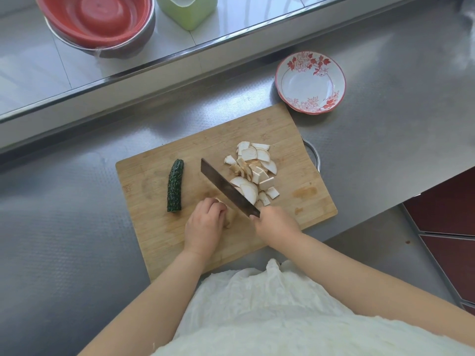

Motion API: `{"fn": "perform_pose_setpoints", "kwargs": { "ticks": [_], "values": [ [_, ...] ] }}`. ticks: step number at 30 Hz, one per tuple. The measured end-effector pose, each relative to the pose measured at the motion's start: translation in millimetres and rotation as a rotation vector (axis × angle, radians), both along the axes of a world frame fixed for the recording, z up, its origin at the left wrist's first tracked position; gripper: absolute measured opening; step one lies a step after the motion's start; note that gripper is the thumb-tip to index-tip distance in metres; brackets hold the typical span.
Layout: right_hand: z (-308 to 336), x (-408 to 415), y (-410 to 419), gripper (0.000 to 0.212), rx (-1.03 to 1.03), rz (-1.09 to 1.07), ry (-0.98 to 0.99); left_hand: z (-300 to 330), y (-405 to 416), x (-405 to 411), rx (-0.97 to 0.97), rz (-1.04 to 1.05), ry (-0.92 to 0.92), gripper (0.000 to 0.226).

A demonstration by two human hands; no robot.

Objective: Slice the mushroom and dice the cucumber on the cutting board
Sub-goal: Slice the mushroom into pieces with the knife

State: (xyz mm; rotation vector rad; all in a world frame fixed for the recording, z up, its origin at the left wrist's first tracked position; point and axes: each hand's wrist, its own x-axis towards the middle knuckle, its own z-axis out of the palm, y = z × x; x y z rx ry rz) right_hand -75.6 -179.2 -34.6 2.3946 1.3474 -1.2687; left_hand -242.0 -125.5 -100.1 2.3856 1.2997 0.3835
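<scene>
Two hands on the cutting board (257, 129) — left (204, 222) curled on mushroom (230, 215), right (276, 223) gripping knife (226, 188) — steel counter (77, 227)

Floral plate (310, 83), red bowls (96, 20), green container (189, 10)

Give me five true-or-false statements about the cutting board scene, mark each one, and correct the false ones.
1. The cucumber lies whole and uncut on the cutting board. True.
2. The right hand holds the knife. True.
3. The mushroom slices are in the plate. False: they lie in a pile on the board to the right of the blade, and the plate holds nothing.
4. The left hand rests on the cucumber. False: it holds the uncut piece of mushroom, apart from the cucumber.
5. The plate sits on the cutting board. False: it stands on the metal counter beyond the board's far right corner.
</scene>
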Motion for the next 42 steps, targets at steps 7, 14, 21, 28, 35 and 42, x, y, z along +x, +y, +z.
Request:
{"fn": "perform_pose_setpoints", "kwargs": {
  "ticks": [7, 14, 21, 28, 35, 42],
  "values": [
    [12, -8, -16, 0.02, 0.08, 0.183, -0.086, 1, 4, -5, -0.062, -0.041, 0.003, 0.028],
    [19, -18, -13, 0.017, 0.031, 0.207, -0.119, -1, 3, -4, -0.06, -0.023, -0.018, 0.019],
    [20, -24, -2, 0.018, -0.045, 0.197, -0.117, 1, 4, -4, -0.077, -0.022, -0.028, 0.03],
    [16, -25, 3, 0.019, -0.076, 0.158, -0.093, -3, 4, -4, -0.075, -0.002, -0.021, 0.027],
    [-3, -12, 8, 0.027, -0.067, 0.016, 0.0, 0, 4, -5, -0.019, -0.047, 0.004, 0.024],
    [5, -4, -9, 0.033, 0.051, 0.025, -0.004, -1, 2, -8, -0.009, -0.058, -0.015, 0.023]
  ]
}}
